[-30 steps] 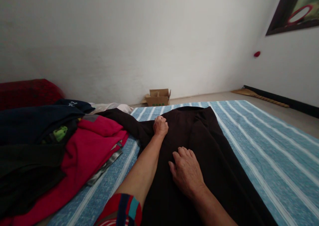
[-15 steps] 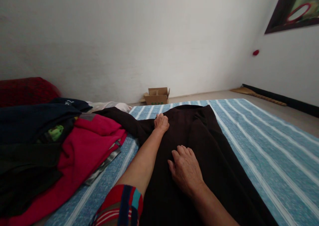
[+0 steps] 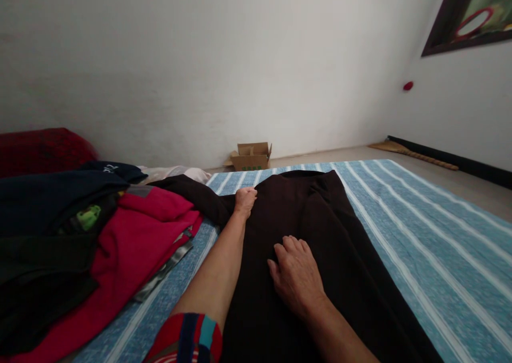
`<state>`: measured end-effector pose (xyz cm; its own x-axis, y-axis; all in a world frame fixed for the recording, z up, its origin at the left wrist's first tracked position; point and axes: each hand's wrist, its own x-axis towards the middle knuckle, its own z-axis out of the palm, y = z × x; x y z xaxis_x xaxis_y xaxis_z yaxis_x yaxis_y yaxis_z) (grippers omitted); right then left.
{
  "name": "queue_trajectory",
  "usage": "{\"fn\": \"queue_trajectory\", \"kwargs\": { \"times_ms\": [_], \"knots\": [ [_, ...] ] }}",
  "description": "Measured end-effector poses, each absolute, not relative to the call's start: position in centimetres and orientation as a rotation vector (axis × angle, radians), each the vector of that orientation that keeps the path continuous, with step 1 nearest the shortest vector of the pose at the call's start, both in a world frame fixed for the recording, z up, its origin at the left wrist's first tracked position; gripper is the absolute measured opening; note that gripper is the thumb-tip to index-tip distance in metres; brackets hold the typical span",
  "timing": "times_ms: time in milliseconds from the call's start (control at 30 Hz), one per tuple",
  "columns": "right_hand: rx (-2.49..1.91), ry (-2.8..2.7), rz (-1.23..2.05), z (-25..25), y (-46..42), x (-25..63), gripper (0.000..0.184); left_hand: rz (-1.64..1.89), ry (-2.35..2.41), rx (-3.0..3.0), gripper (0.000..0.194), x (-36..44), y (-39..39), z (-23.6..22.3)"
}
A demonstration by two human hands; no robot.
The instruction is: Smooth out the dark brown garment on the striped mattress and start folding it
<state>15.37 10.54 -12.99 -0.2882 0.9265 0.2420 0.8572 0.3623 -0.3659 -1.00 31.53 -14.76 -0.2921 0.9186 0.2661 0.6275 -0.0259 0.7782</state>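
Observation:
A dark brown long-sleeved top [image 3: 280, 213] lies spread on the bed, its neck end toward the wall. One sleeve [image 3: 192, 190] stretches left onto the heap of clothes; the other is folded down along the right side of the body. My left hand [image 3: 245, 200] is closed on the cloth where the left sleeve meets the shoulder; the fingertips are hidden. Lower down, my right hand [image 3: 296, 271] rests palm-down on the middle of the top, fingers stretched out and slightly bent.
Clothes in pink [image 3: 132, 245], navy [image 3: 52, 195] and dark green heap up at the left, beside a red bundle [image 3: 44, 149]. A blue-and-white striped sheet [image 3: 404, 219] covers the bed. An open cardboard box [image 3: 252, 157] stands by the wall.
My left hand has slid left along the shoulder of the top toward the sleeve, closed on the cloth. My right hand stays nearly in place.

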Motion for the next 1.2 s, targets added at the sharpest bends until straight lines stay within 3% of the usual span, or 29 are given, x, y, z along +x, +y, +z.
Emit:
{"fn": "queue_trajectory", "kwargs": {
  "times_ms": [767,1200],
  "knots": [
    [-1.559,-2.222,0.227,-12.9,10.5,15.4,0.025,0.58,2.188,2.317,0.02,2.4,29.9,-14.5],
    [-1.557,-2.218,0.228,-12.9,10.6,15.3,0.024,0.838,2.207,1.91,0.02,1.1,31.7,-14.3]
  ]
}}
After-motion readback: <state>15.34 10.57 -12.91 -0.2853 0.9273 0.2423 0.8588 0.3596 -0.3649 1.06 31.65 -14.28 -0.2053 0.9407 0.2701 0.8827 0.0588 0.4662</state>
